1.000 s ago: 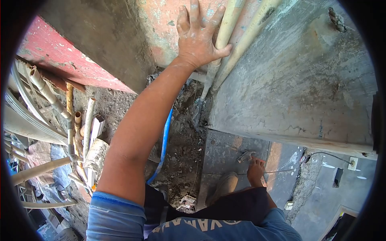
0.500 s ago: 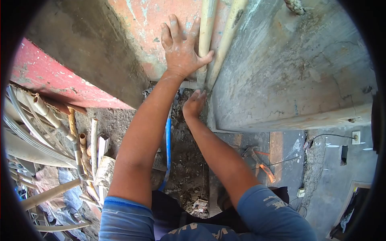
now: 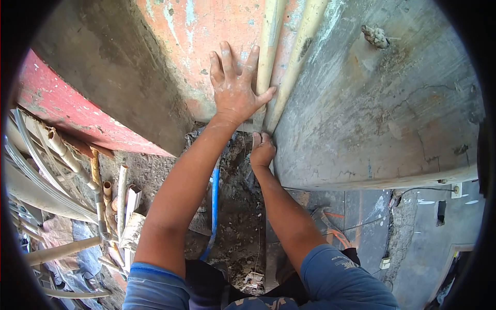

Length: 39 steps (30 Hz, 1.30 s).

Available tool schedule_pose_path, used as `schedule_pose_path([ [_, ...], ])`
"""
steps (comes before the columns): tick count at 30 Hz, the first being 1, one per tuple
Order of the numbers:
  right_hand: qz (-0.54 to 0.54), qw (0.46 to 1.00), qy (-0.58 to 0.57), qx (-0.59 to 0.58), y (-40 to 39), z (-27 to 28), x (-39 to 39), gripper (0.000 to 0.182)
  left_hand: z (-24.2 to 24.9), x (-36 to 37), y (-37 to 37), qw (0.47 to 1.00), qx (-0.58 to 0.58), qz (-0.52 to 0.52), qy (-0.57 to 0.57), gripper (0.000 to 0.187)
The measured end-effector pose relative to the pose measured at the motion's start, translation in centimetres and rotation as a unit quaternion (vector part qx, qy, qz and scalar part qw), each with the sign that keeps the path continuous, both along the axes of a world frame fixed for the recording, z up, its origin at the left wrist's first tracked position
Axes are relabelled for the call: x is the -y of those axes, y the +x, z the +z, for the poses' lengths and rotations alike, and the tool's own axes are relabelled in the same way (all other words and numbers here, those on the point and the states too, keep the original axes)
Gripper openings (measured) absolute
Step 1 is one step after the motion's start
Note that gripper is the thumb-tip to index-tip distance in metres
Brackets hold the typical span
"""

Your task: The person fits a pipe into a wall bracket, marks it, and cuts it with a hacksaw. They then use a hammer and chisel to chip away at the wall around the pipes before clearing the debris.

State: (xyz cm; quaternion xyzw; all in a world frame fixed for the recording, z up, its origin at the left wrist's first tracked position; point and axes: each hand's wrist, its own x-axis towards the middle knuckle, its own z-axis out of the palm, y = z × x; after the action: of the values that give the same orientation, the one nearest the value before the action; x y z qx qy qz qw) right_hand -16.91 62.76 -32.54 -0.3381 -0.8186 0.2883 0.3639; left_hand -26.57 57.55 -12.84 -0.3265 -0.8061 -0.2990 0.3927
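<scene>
My left hand [image 3: 235, 95] lies flat against the peeling orange wall [image 3: 201, 31], fingers spread. Its thumb reaches across the lower part of a cream pipe [image 3: 269, 46], which runs down the wall. A second cream pipe [image 3: 299, 57] slants beside it, close to the grey concrete wall [image 3: 356, 113]. Low in the corner, my right hand [image 3: 263, 152] is closed, its fingers curled just beneath the pipes' lower ends. Whatever those fingers grip, if anything, is hidden. A thin wire [image 3: 260, 222] hangs below, over dark soil.
A blue hose [image 3: 215, 201] runs down the dirt trench [image 3: 237, 206]. Pipes and bamboo [image 3: 121, 196] are heaped at left, below a red-painted ledge [image 3: 88, 113]. A hammer [image 3: 330, 222] with an orange handle lies at right, partly behind my arm. A wall socket [image 3: 456, 190] is farther right.
The view has tilted, so the walls and pipes sit lower. My right hand has shifted right, nearer the concrete corner. My left hand stays pressed on the wall.
</scene>
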Motion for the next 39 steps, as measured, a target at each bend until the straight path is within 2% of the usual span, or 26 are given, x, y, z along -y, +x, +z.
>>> schedule_pose_path([
  [3, 0.01, 1.0, -0.02, 0.002, 0.3, -0.1, 0.1, 0.03, 1.3, 1.9, 1.2, 1.0, 0.013, -0.014, -0.015, 0.088],
  [5, 0.014, 1.0, -0.022, 0.006, 0.1, 0.0, -0.1, 0.029, 2.2, 4.5, 2.0, 0.998, 0.045, -0.048, -0.01, 0.075],
  [9, 0.021, 1.0, -0.016, -0.012, -0.3, -0.4, -0.3, 0.029, -0.5, 8.1, 5.3, 0.997, 0.076, 0.016, 0.025, 0.055],
  [11, 0.022, 1.0, -0.001, -0.017, 0.0, -0.3, -0.5, 0.029, -1.0, 8.5, 8.2, 0.995, 0.084, -0.033, -0.037, 0.041],
  [13, 0.024, 0.997, -0.019, 0.07, 0.2, -0.2, -0.4, 0.032, -2.4, 7.3, 10.6, 0.97, 0.198, -0.129, -0.053, 0.03],
  [15, 0.038, 0.997, -0.024, 0.061, 0.3, -3.1, -0.3, 0.031, -4.2, 4.7, 11.4, 0.942, 0.287, -0.17, -0.032, 0.026],
  [17, 0.046, 0.997, -0.028, 0.054, 0.6, -3.6, -0.2, 0.031, -6.0, 1.7, 11.1, 0.903, 0.374, -0.208, 0.04, 0.038],
  [18, 0.049, 0.997, -0.028, 0.049, 0.6, -3.7, -0.1, 0.031, -6.5, 0.3, 10.9, 0.903, 0.373, -0.207, 0.046, 0.038],
  [20, 0.05, 0.997, -0.028, 0.042, 0.7, -3.8, -0.3, 0.03, -7.3, -2.3, 10.3, 0.895, 0.411, -0.135, 0.107, 0.052],
  [24, 0.052, 0.998, -0.022, 0.033, 0.7, -4.0, -0.5, 0.029, -8.1, -5.2, 9.5, 0.862, 0.487, -0.086, 0.11, 0.064],
  [26, 0.056, 0.998, -0.021, 0.03, 0.8, -3.9, -0.5, 0.029, -7.4, -4.9, 9.3, 0.811, 0.567, -0.088, 0.113, 0.065],
  [28, 0.056, 0.998, -0.019, 0.028, 0.9, -4.0, -0.6, 0.028, -9.3, -4.9, 8.9, 0.82, 0.554, -0.092, 0.116, 0.065],
  [30, 0.054, 0.998, -0.019, 0.028, 1.4, -4.1, -0.7, 0.028, -10.2, -4.3, 8.3, 0.856, 0.493, -0.127, 0.091, 0.066],
  [39, 0.041, 0.999, -0.014, 0.009, 1.6, -3.8, -0.7, 0.026, -10.8, -4.1, 8.0, 0.872, 0.461, -0.13, 0.1, 0.061],
])
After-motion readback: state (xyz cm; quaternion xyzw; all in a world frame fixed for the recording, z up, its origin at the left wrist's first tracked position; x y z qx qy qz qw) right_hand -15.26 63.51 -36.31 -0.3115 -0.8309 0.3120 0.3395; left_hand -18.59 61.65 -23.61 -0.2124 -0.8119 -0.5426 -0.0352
